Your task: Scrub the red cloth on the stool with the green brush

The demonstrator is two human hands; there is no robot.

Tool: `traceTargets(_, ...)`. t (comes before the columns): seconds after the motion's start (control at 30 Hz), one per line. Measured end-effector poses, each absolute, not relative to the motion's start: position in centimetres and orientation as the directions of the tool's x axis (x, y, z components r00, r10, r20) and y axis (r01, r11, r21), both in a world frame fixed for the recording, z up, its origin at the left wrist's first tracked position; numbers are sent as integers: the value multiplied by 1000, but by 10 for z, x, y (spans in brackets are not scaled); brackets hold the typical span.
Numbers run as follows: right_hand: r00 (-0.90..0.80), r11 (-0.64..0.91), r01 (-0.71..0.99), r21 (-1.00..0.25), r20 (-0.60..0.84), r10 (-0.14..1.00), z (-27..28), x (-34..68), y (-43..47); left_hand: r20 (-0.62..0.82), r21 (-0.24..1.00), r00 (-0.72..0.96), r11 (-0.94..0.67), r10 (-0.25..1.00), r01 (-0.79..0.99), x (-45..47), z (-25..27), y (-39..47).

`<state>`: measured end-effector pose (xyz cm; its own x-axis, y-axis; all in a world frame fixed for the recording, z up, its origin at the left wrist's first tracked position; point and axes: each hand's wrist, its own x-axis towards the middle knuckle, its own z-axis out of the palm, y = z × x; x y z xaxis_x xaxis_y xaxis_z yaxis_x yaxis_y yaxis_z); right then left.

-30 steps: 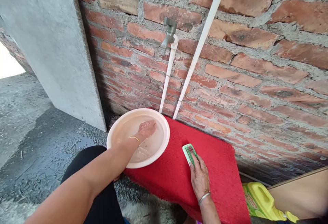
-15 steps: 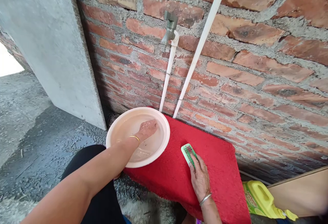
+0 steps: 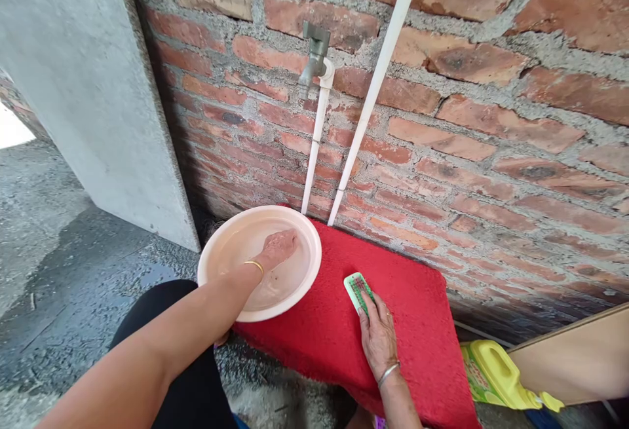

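Observation:
My left hand (image 3: 281, 247), with a gold bangle at its wrist, reaches into a pale pink basin (image 3: 206, 245) of cloudy water. Its fingers are curled into a closed hand at the basin's right side; whatever they hold, if anything, is hidden. My right hand (image 3: 379, 338), wearing a silver bangle, grips a green scrubbing brush (image 3: 354, 283) from its near end. The thumb lies along the brush's left side and the fingers lie over its top. Beneath both basin and brush is a red cloth-like cover (image 3: 413, 350).
A brick wall (image 3: 417, 173) rises behind, with a tap (image 3: 314, 55) above the basin and white pipes (image 3: 363, 114). A concrete slab (image 3: 122, 121) leans at left over wet floor (image 3: 137, 252). At right lie a yellow jug (image 3: 496, 370) and a tan board (image 3: 580, 357).
The whole view has shifted slightly, moving everything a little to the left. My left hand stays in the basin and my right hand stays on the brush.

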<state>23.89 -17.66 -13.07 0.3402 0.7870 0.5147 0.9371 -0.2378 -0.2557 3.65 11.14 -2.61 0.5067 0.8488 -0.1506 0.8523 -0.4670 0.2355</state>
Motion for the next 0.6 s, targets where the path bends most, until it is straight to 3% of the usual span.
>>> traceTargets(0.6,345,-248,936,-252,500,795,-129,239,-177,-165,259,511,-463,843,848,36,-20,109)
